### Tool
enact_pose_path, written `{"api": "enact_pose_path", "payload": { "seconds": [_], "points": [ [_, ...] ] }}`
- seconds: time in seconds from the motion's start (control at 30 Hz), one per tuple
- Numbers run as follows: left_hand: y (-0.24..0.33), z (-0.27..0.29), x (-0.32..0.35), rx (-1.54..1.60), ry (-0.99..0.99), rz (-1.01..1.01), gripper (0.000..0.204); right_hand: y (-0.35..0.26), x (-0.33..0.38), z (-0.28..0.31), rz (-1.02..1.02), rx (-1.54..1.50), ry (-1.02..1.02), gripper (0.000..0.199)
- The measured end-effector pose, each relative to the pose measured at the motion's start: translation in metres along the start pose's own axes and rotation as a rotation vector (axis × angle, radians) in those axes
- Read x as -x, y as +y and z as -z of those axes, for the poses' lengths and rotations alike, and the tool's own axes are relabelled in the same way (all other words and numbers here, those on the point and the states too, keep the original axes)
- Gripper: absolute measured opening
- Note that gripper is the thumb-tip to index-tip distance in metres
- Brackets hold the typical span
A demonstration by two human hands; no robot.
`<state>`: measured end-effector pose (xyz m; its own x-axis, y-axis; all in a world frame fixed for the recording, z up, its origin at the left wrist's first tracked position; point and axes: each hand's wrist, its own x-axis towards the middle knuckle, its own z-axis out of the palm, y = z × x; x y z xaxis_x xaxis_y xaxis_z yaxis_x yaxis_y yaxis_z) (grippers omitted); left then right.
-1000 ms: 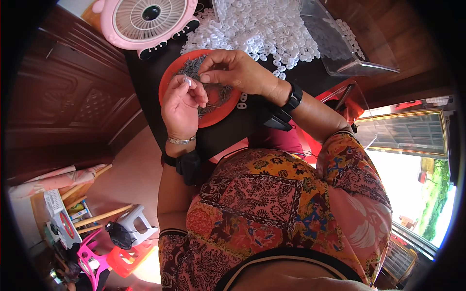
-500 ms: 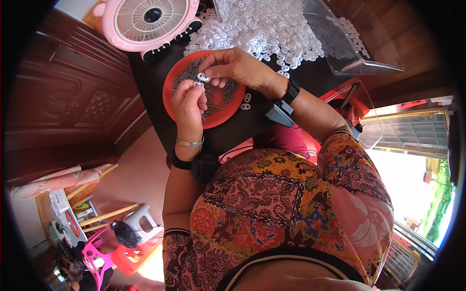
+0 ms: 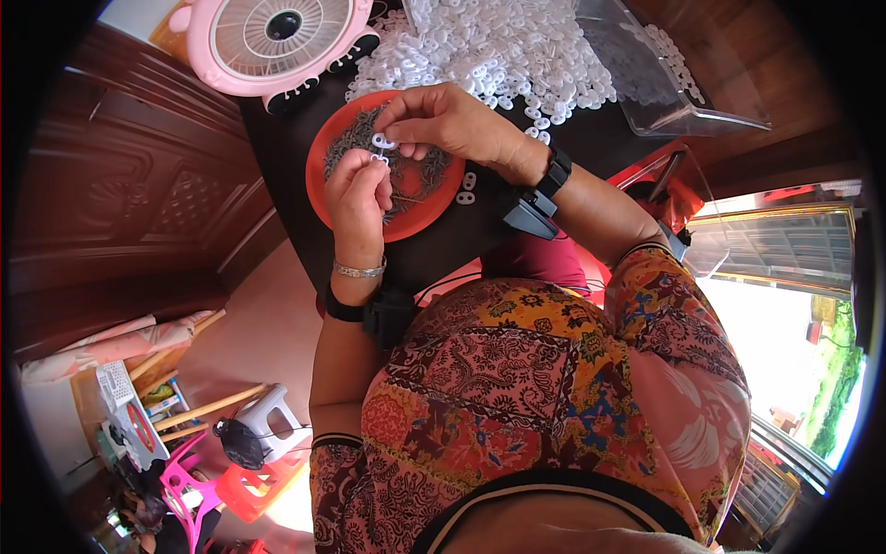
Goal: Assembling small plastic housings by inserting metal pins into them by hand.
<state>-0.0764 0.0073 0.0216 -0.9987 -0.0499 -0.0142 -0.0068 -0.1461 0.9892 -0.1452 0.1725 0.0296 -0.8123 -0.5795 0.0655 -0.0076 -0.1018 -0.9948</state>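
Observation:
Over a round red-orange tray [image 3: 426, 218], my left hand [image 3: 356, 198] and my right hand [image 3: 454, 127] meet, fingertips nearly touching. Pinched in my right fingers is a white plastic piece with two holes [image 3: 381, 141]. Just below it, the left thumb and fingers close on a second small white piece [image 3: 379, 159]; the fingers partly cover it. Whether the two pieces are joined is too small to tell. Many small thin grey parts [image 3: 353, 148], seemingly metal, lie in the tray under my hands. Right of the tray rest two loose white two-hole pieces [image 3: 467, 189].
A large heap of white two-hole pieces [image 3: 517, 55] covers the far part of the dark table [image 3: 434, 256]. A pink fan [image 3: 281, 42] stands at the far left. At the far right is a clear plastic bin [image 3: 674, 120]. Stools [image 3: 263, 425] stand lower left.
Both hands stay over the tray, the two white pieces held close together. The view has shifted slightly; fingers have moved only a little.

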Motion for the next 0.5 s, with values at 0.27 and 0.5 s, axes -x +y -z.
{"api": "enact_pose_path", "payload": {
  "seconds": [0.27, 0.5],
  "points": [
    [-0.002, 0.001, 0.0, -0.005, -0.014, -0.009, 0.011, 0.001, 0.003, -0.006, 0.068, 0.173, 0.029, 0.016],
    [-0.003, 0.003, 0.002, 0.033, -0.016, -0.017, 0.01, 0.0, 0.009, -0.015, 0.134, 0.335, 0.049, 0.018]
  ]
}}
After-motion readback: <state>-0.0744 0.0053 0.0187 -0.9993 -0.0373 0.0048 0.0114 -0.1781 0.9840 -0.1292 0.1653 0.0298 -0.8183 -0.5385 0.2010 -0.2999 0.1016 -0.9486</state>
